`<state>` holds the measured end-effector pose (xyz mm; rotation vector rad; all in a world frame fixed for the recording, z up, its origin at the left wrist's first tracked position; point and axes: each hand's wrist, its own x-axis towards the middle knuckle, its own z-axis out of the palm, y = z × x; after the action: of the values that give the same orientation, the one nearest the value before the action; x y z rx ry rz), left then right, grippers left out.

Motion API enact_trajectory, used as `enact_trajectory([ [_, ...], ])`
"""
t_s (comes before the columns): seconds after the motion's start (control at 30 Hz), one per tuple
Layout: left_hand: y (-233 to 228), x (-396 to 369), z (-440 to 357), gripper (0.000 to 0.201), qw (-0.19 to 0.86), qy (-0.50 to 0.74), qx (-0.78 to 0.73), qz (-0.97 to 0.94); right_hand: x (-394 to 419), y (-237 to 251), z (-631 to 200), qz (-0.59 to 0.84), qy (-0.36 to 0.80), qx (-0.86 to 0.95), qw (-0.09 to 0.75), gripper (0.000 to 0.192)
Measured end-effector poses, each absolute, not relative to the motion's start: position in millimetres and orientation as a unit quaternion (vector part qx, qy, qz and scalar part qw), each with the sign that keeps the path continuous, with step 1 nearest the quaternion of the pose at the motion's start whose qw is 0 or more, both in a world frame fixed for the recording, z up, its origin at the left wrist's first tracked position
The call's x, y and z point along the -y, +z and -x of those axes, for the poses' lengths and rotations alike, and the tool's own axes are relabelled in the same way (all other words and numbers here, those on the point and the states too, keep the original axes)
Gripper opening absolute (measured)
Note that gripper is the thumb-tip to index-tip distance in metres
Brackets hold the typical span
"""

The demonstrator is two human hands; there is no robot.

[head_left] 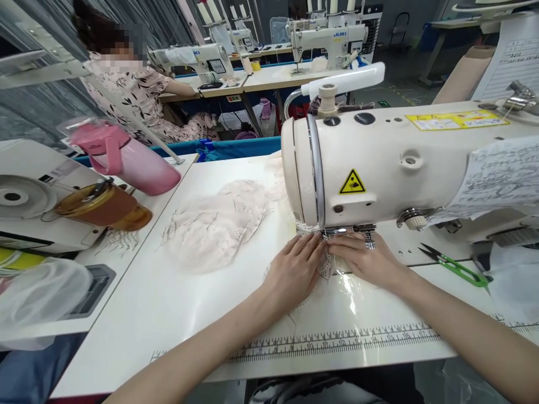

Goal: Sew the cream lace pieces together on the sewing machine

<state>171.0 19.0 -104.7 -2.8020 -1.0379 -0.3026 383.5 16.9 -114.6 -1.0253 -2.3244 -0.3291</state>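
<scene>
Beneath the head of a cream sewing machine (pixel 379 151), a piece of pale pink lace fabric (pixel 327 266) shows between my hands. My left hand (pixel 295 262) presses down on the lace from the left, fingers close together beside the presser foot area. From the right, my right hand (pixel 365 259) pinches the lace's other side, its fingertips near those of the left. The needle is hidden behind the machine head and my fingers. Left of the machine, more sheer pink fabric pieces (pixel 214 224) lie loosely on the white table (pixel 138 320).
Green thread snips (pixel 457 268) lie right of my right hand. A printed ruler (pixel 328 341) runs along the table's front. At left are a pink tumbler (pixel 130 160) and an amber cup (pixel 105 205). A person (pixel 126 95) sits at another machine (pixel 202 60) behind.
</scene>
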Motion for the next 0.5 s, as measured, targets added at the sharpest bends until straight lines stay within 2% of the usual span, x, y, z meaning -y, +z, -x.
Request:
enact_trajectory([
  [0.2, -108, -29, -170, 0.041, 0.062, -0.112, 0.347, 0.929, -15, -115, -383, 0.419, -0.105, 0.866, 0.251, 0.031],
  [0.5, -110, -33, -169, 0.040, 0.050, -0.121, 0.346, 0.929, -18, -118, -386, 0.413, -0.093, 0.872, 0.247, 0.033],
])
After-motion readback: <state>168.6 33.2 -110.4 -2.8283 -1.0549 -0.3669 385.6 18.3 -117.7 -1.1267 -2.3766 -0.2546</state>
